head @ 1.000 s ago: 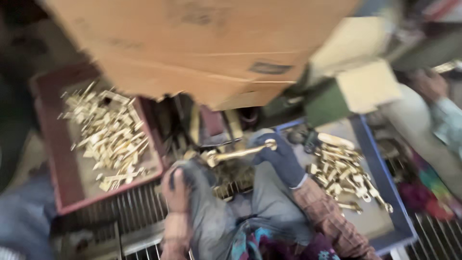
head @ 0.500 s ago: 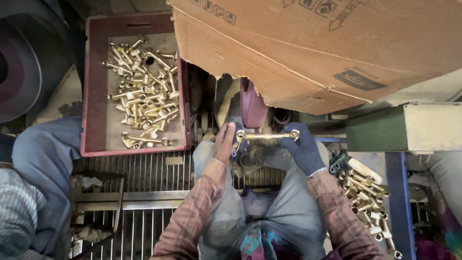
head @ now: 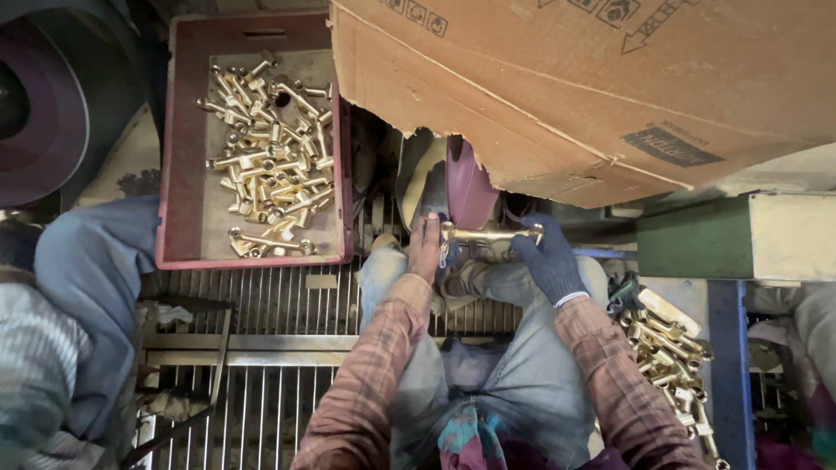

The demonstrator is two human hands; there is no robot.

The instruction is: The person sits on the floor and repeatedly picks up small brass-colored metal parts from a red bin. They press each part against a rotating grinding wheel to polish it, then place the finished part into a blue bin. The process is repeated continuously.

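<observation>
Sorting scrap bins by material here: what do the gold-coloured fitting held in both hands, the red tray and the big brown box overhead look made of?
The gold-coloured fitting, held between the left hand and gloved right hand, looks like brass: yellow metallic shine. The red tray seems moulded plastic, with a dull, scuffed wall. The brown box is corrugated cardboard, torn along its lower edge.

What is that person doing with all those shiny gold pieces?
A seated person holds one long brass fitting by both ends, left hand bare, right hand in a dark glove, up against a maroon wheel. More brass pieces lie in a red crate and a blue tray.
</observation>
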